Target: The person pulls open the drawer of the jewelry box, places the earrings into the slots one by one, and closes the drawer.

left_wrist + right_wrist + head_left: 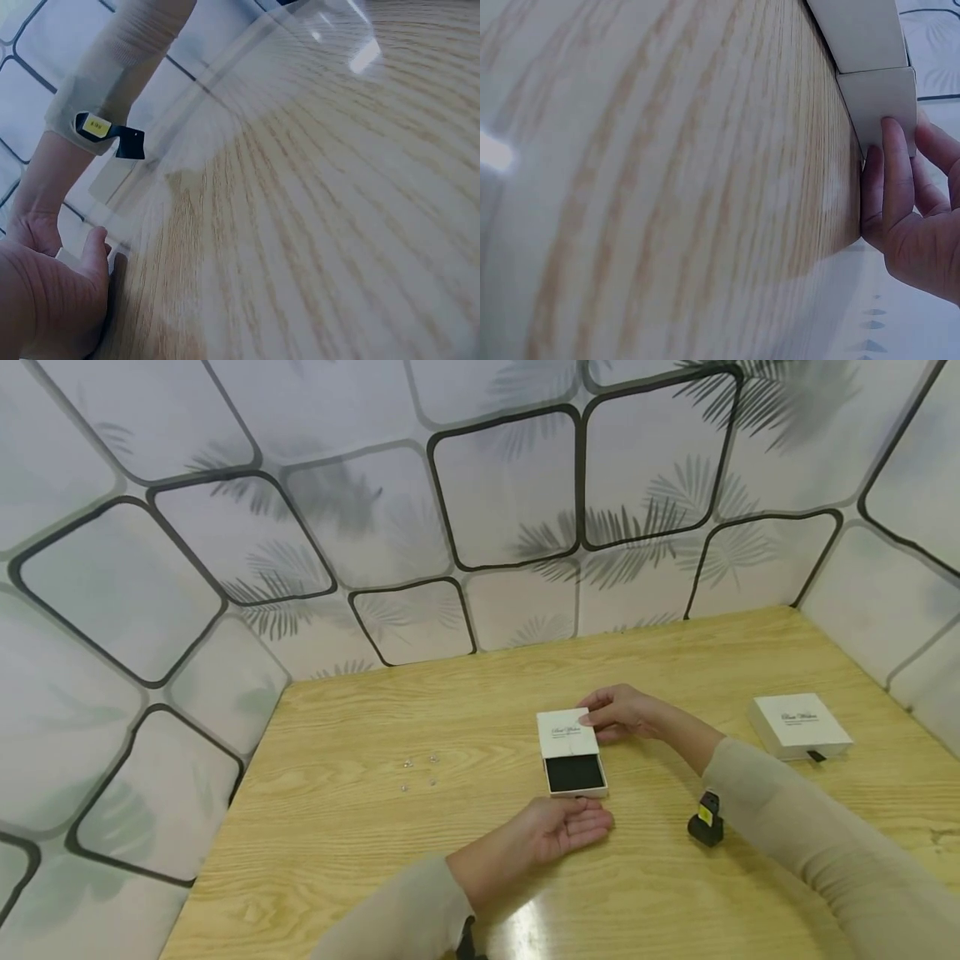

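A small white drawer box [567, 734] lies mid-table, its drawer [574, 773] slid out toward me and showing a black lining. My right hand [621, 713] grips the sleeve's far right corner, thumb on top. In the right wrist view its fingers [894, 180] press against the box's white side [877, 97]. My left hand [564, 830] lies just in front of the drawer with its fingers loosely extended. The thumb [94, 247] sits at the drawer's front edge.
A second white box [798, 725], closed and with a black pull tab, sits at the right of the wooden table [360, 843]. Several tiny clear studs [420, 772] lie to the left of the open box. Patterned walls enclose the table on three sides.
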Demonstrator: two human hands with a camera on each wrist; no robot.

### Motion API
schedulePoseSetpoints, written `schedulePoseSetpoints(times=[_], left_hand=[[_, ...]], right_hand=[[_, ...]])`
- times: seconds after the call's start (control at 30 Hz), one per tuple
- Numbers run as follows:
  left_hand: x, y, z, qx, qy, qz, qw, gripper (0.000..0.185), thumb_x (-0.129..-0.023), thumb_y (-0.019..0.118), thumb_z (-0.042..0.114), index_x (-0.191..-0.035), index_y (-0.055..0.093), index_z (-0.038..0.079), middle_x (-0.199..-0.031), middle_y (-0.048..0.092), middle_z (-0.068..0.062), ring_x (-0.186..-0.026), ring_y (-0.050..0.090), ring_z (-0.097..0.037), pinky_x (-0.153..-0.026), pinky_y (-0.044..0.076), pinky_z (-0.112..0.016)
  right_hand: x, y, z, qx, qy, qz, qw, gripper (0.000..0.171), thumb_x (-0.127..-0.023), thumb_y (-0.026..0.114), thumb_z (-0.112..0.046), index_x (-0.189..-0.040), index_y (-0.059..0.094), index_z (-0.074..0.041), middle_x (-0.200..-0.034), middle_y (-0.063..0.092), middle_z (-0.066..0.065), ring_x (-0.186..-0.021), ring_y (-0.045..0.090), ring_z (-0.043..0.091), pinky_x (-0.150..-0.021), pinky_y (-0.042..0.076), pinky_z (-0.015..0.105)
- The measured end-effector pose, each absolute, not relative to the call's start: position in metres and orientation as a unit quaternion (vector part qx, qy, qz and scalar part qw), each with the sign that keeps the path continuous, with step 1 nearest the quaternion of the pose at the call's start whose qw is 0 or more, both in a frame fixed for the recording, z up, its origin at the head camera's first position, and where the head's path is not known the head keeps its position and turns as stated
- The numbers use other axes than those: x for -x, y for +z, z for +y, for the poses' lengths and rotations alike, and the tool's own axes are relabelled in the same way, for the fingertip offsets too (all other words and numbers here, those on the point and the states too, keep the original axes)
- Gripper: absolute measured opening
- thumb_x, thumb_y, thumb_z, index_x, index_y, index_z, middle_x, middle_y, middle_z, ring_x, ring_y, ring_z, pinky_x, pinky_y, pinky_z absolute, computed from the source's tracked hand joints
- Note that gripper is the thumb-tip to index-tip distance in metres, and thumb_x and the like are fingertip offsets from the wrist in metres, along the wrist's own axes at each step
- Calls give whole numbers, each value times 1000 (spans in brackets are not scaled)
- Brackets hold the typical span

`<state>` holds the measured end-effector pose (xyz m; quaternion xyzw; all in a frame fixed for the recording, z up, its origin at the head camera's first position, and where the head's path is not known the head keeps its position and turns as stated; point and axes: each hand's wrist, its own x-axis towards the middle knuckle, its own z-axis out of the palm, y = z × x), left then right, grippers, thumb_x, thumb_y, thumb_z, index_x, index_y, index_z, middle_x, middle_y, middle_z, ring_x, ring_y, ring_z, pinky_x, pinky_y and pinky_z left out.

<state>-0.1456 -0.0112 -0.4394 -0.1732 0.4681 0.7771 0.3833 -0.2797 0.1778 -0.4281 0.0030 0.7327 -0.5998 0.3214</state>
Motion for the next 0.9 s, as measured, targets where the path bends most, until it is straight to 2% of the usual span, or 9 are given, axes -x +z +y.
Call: schedulePoseSetpoints(times=[0.9], left_hand=[[130, -439, -13, 186, 774, 470, 381, 29, -99, 41, 2, -120, 50, -16, -124, 51, -35, -120, 51, -40, -100, 45, -44]], right_hand=[[278, -427, 177, -3, -604, 731, 317, 48, -88, 65, -6, -130, 45, 7, -96, 64, 3, -81, 65, 13, -71, 58, 27]])
